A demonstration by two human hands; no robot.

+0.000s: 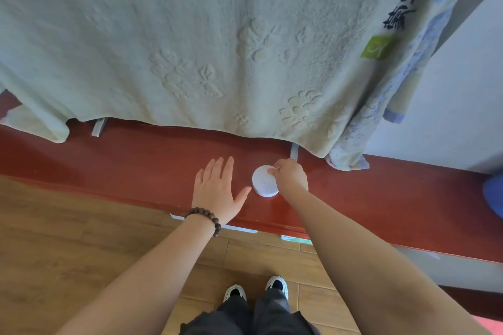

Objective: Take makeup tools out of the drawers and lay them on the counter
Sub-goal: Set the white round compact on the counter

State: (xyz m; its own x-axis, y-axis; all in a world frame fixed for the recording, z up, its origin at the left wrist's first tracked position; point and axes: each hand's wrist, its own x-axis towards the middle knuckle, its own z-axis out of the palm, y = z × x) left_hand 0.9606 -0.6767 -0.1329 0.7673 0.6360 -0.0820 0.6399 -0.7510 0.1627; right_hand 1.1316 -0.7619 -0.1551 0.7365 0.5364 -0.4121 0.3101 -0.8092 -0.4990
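A round white container (263, 182) with a faint pattern on its lid stands on the dark red counter (130, 160). My right hand (290, 177) grips its right edge, fingers curled over the rim. My left hand (216, 189) lies flat on the counter just left of it, fingers straight and spread, thumb pointing toward the container. A brown bead bracelet (206, 219) circles my left wrist. Just below the counter's front edge, the top of a white drawer (242, 229) peeks out; its contents are hidden.
A large pale green embossed towel (190, 49) hangs over the counter's back, with a blue patterned cloth (381, 106) beside it on the right. Metal legs (294, 151) stand under the towel. A blue object (494, 196) sits at far right. Wooden floor and my shoes lie below.
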